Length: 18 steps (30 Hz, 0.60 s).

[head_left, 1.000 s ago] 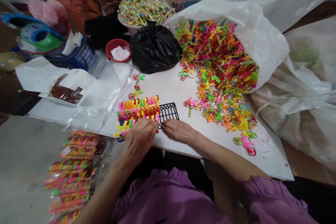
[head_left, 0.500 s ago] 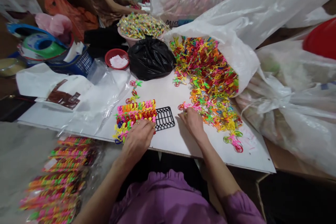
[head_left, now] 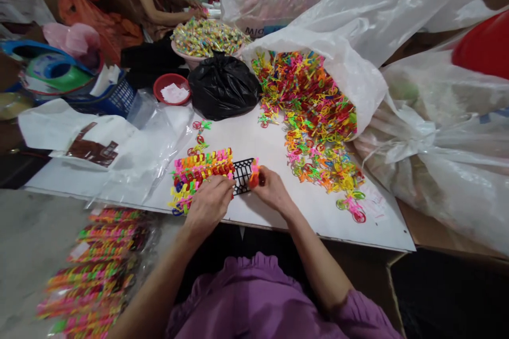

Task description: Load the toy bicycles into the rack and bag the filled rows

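Observation:
A black plastic rack (head_left: 240,169) lies near the table's front edge, its right end uncovered. Rows of small colourful plastic toy bicycles (head_left: 202,161) are fitted on its left part. My left hand (head_left: 210,202) is closed at the right end of these rows, gripping the rack's near side; the palm hides some toys. In my right hand (head_left: 271,188), fingers pinch a pink and red toy bicycle (head_left: 254,172) over the rack's right end. Loose toy bicycles (head_left: 318,161) form a heap to the right, spilling from a white plastic sack (head_left: 366,87).
At the back stand a black plastic bag (head_left: 225,87), a red bowl (head_left: 169,82) with white papers and a tub of wrapped pieces (head_left: 209,37). Clear plastic bags (head_left: 155,132) lie on the left. Packed rows of toys (head_left: 91,275) sit below. A person's arm (head_left: 159,10) shows behind.
My right hand has moved left from the edge of the loose heap to the rack, bringing a toy bicycle. My left hand stays at the rows. The view has shifted slightly.

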Motion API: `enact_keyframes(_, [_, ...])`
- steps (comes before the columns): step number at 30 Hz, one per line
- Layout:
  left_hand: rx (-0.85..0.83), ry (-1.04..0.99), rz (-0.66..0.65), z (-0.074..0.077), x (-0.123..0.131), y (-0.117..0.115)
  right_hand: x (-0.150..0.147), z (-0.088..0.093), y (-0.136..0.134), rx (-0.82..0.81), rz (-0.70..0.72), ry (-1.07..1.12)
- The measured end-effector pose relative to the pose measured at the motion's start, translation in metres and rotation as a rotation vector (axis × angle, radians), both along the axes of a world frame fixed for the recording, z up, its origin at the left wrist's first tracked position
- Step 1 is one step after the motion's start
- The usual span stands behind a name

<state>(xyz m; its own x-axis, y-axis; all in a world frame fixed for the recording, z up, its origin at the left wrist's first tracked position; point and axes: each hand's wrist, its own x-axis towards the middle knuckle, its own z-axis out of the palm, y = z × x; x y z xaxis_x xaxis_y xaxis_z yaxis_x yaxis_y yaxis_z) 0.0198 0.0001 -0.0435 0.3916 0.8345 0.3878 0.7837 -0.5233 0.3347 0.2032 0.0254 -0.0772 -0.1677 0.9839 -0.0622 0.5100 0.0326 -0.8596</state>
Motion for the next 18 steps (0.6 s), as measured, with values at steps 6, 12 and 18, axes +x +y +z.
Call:
enact_keyframes(6, [-0.038,0.007,-0.04,0.003,-0.002,0.001,-0.043,-0.024,-0.016,0.061,-0.049,0.182])
enact_keyframes(12, [-0.04,0.031,-0.033,0.003,0.001,-0.003,-0.039,-0.027,-0.019,0.225,0.056,-0.052])
enact_keyframes(18, [0.044,0.036,0.001,-0.001,0.008,-0.009,-0.036,-0.029,-0.032,0.207,0.043,-0.113])
